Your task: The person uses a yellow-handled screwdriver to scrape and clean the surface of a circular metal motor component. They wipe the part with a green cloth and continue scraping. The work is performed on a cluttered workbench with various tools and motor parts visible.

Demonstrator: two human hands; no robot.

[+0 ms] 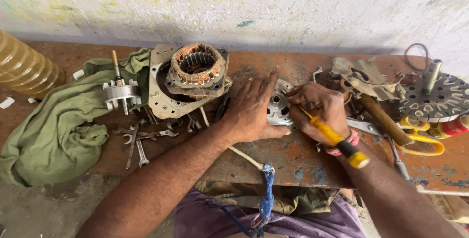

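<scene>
My left hand lies flat on a round grey metal motor cover on the rusty bench, pressing it down with fingers spread. My right hand grips a screwdriver with a yellow and black handle, its tip hidden at the cover's right side. The two hands almost touch over the cover, which is mostly hidden beneath them.
A copper-wound stator on a metal plate sits behind my left hand. A rotor with a shaft rests on a green cloth. Several spanners lie at left. A wooden-handled tool, yellow scissors and a slotted disc crowd the right.
</scene>
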